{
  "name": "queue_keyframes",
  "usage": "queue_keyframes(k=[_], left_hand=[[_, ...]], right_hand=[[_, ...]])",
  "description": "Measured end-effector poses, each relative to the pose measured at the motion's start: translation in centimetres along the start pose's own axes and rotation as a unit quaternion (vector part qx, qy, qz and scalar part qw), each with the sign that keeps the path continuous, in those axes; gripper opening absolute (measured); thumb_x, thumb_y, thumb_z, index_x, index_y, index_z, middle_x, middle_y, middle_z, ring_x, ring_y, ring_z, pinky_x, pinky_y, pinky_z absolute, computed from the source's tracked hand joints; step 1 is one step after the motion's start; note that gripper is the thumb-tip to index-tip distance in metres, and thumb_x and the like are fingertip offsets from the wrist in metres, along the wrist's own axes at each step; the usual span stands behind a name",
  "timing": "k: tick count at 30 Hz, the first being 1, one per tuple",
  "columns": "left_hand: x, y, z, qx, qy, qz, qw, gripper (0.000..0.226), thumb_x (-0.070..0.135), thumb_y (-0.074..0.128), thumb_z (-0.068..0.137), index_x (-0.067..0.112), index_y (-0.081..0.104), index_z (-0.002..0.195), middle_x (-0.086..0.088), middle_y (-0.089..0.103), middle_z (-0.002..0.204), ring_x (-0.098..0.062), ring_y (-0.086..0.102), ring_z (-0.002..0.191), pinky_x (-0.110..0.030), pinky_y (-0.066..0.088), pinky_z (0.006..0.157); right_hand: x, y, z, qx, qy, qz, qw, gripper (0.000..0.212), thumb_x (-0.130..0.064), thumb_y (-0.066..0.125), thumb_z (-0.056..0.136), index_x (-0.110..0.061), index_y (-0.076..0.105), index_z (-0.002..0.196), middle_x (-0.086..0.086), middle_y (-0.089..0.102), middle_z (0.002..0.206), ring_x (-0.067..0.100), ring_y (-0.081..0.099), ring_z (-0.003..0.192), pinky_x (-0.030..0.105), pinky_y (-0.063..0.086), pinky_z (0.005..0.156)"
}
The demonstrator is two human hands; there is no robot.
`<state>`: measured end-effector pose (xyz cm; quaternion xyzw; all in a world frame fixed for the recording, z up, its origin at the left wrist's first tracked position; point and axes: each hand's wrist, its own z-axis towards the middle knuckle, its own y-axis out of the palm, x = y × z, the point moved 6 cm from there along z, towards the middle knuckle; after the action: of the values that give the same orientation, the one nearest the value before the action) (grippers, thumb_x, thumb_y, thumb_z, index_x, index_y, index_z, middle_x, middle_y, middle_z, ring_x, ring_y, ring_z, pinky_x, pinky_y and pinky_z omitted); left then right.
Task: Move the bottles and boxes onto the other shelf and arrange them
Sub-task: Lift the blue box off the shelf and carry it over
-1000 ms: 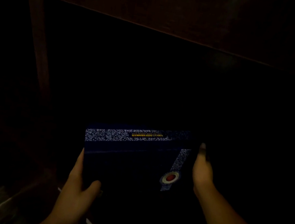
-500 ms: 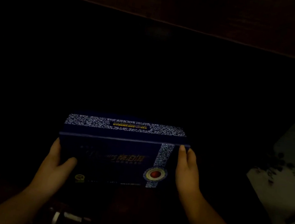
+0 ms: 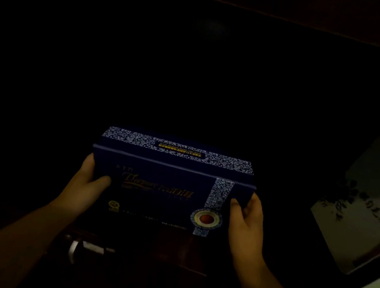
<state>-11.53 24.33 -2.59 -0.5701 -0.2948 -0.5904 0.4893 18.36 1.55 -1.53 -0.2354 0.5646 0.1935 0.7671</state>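
Observation:
A dark blue box (image 3: 164,185) with white floral bands, gold lettering and a round red seal is held in front of a very dark shelf opening. My left hand (image 3: 87,182) grips its left end, thumb on the front face. My right hand (image 3: 247,216) grips its right end. The box is level, its long side across the view. The shelf interior behind it is too dark to make out.
A pale box or panel (image 3: 361,210) with dark ink-like markings leans at the right. A dark wooden edge (image 3: 257,6) runs along the top. A small metallic handle (image 3: 76,248) glints below the box on the left.
The view has swung right, and the pale box came into sight. The blue box has tilted so its front face shows. My right hand went from open beside the box to gripping its end.

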Motion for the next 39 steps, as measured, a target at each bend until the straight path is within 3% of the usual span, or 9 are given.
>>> queue_keyframes(k=[2, 5, 11, 17, 21, 26, 33, 36, 39], left_hand=[[0.0, -0.1, -0.2, -0.004, -0.005, 0.003, 1.000, 0.067, 0.002, 0.052, 0.099, 0.046, 0.040, 0.148, 0.020, 0.059, 0.132, 0.002, 0.059, 0.116, -0.032, 0.048, 0.095], [0.2, -0.6, -1.0, -0.015, -0.007, 0.010, 1.000, 0.064, 0.003, 0.052, 0.100, 0.042, 0.041, 0.150, 0.018, 0.061, 0.130, 0.007, 0.060, 0.110, -0.030, 0.048, 0.092], [0.5, -1.1, -0.9, -0.026, 0.013, 0.009, 1.000, 0.064, -0.004, 0.049, 0.098, 0.026, 0.039, 0.154, -0.003, 0.057, 0.142, -0.021, 0.056, 0.124, -0.041, 0.047, 0.099], [0.4, -2.0, -0.6, -0.061, 0.023, 0.005, 0.998, 0.065, 0.000, 0.049, 0.100, 0.033, 0.037, 0.154, 0.004, 0.055, 0.140, -0.009, 0.057, 0.117, -0.034, 0.046, 0.096], [0.0, -2.7, -0.1, -0.062, 0.028, 0.012, 0.998, 0.066, 0.000, 0.049, 0.100, 0.038, 0.036, 0.152, 0.007, 0.056, 0.134, 0.009, 0.057, 0.108, -0.026, 0.045, 0.090], [-0.3, -3.2, 0.2, -0.066, 0.024, -0.004, 0.997, 0.067, -0.002, 0.049, 0.099, 0.041, 0.037, 0.149, 0.016, 0.059, 0.130, 0.005, 0.058, 0.112, -0.035, 0.046, 0.097], [-0.1, -3.0, -0.1, -0.053, 0.042, -0.012, 0.998, 0.066, -0.002, 0.049, 0.099, 0.032, 0.036, 0.154, 0.001, 0.057, 0.139, -0.019, 0.056, 0.123, -0.040, 0.046, 0.099], [0.0, -3.1, -0.3, -0.061, 0.040, -0.007, 0.997, 0.065, -0.001, 0.050, 0.100, 0.031, 0.036, 0.154, 0.002, 0.057, 0.139, -0.016, 0.058, 0.121, -0.040, 0.046, 0.100], [0.3, -3.2, -0.5, -0.071, 0.040, -0.001, 0.997, 0.064, -0.003, 0.049, 0.099, 0.033, 0.038, 0.151, 0.010, 0.060, 0.133, 0.002, 0.058, 0.116, -0.037, 0.047, 0.100]], right_hand=[[-0.2, -0.4, -0.7, 0.000, -0.003, 0.001, 1.000, 0.038, -0.021, 0.058, 0.102, -0.038, 0.059, 0.135, 0.001, 0.067, 0.133, 0.018, 0.067, 0.124, 0.052, 0.057, 0.105], [-1.0, -0.5, -1.9, -0.005, 0.010, -0.003, 1.000, 0.042, -0.036, 0.058, 0.091, -0.042, 0.060, 0.133, 0.001, 0.067, 0.133, 0.022, 0.065, 0.126, 0.054, 0.055, 0.105], [-1.6, -0.6, -3.3, -0.008, 0.011, -0.028, 1.000, 0.048, -0.041, 0.056, 0.084, -0.042, 0.060, 0.132, 0.002, 0.067, 0.131, 0.026, 0.063, 0.126, 0.056, 0.054, 0.105], [-1.9, 0.3, -5.1, 0.000, 0.019, -0.032, 0.999, 0.055, -0.043, 0.056, 0.082, -0.041, 0.057, 0.137, 0.004, 0.062, 0.136, 0.025, 0.060, 0.129, 0.053, 0.053, 0.108], [-2.1, 1.0, -6.0, 0.018, 0.022, -0.039, 0.999, 0.059, -0.046, 0.055, 0.080, -0.043, 0.054, 0.139, -0.009, 0.053, 0.130, 0.021, 0.057, 0.129, 0.052, 0.051, 0.110], [-2.0, 1.9, -6.1, 0.032, 0.018, -0.049, 0.998, 0.060, -0.043, 0.058, 0.084, -0.038, 0.051, 0.144, -0.010, 0.051, 0.130, 0.021, 0.057, 0.129, 0.053, 0.049, 0.113], [-1.4, 2.2, -5.7, 0.050, 0.023, -0.055, 0.997, 0.054, -0.023, 0.064, 0.095, -0.033, 0.050, 0.147, -0.001, 0.052, 0.135, 0.020, 0.056, 0.130, 0.052, 0.047, 0.115], [-1.5, 2.1, -5.4, 0.053, 0.023, -0.063, 0.996, 0.053, -0.020, 0.064, 0.097, -0.030, 0.050, 0.147, 0.001, 0.053, 0.135, 0.021, 0.056, 0.129, 0.052, 0.047, 0.115], [-1.5, 2.2, -5.2, 0.043, 0.025, -0.062, 0.997, 0.051, -0.020, 0.062, 0.098, -0.029, 0.050, 0.147, 0.005, 0.055, 0.137, 0.023, 0.058, 0.129, 0.052, 0.049, 0.113]])
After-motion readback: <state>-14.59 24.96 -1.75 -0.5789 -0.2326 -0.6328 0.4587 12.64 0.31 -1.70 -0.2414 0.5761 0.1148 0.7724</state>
